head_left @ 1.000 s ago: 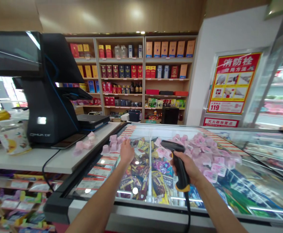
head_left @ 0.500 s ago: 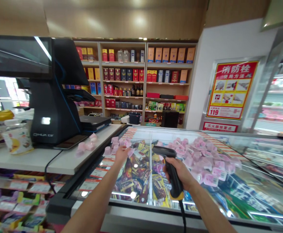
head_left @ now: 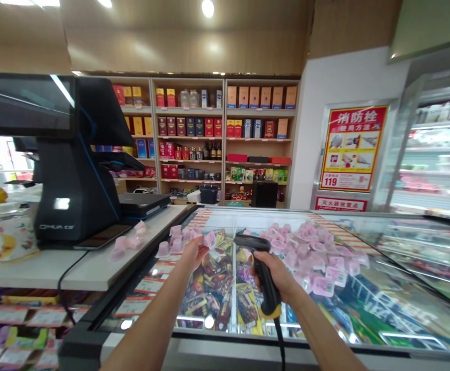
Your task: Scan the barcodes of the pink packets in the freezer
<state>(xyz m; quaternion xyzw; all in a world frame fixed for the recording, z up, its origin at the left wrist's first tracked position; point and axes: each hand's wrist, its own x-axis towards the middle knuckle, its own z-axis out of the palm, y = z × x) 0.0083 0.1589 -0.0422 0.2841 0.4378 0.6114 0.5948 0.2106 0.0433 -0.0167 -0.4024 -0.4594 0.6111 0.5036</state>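
Note:
My left hand (head_left: pixel 196 252) pinches a small pink plastic cup (head_left: pixel 210 240) by its side, above the glass top of a chest freezer. Wrapped round the handle of a black barcode scanner (head_left: pixel 252 242) is my right hand (head_left: pixel 277 270). The scanner's head points left, towards the cup, with a gap between them. Several similar pink cups (head_left: pixel 176 243) lie on the glass just left of my left hand. A large pile of pink cups (head_left: pixel 319 257), some showing labels with barcodes, spreads to the right of the scanner.
Packaged ice creams (head_left: pixel 209 293) show through the freezer glass. On the left counter (head_left: pixel 93 273) stand a point-of-sale machine (head_left: pixel 70 196) and a few pink cups (head_left: pixel 130 242). The scanner's cable (head_left: pixel 281 345) hangs over the front edge. Stocked shelves (head_left: pixel 225 139) line the back wall.
The view has swung slightly right and up. My left hand has shifted a little right with the cup, away from the cups beside it. My right hand keeps hold of the scanner.

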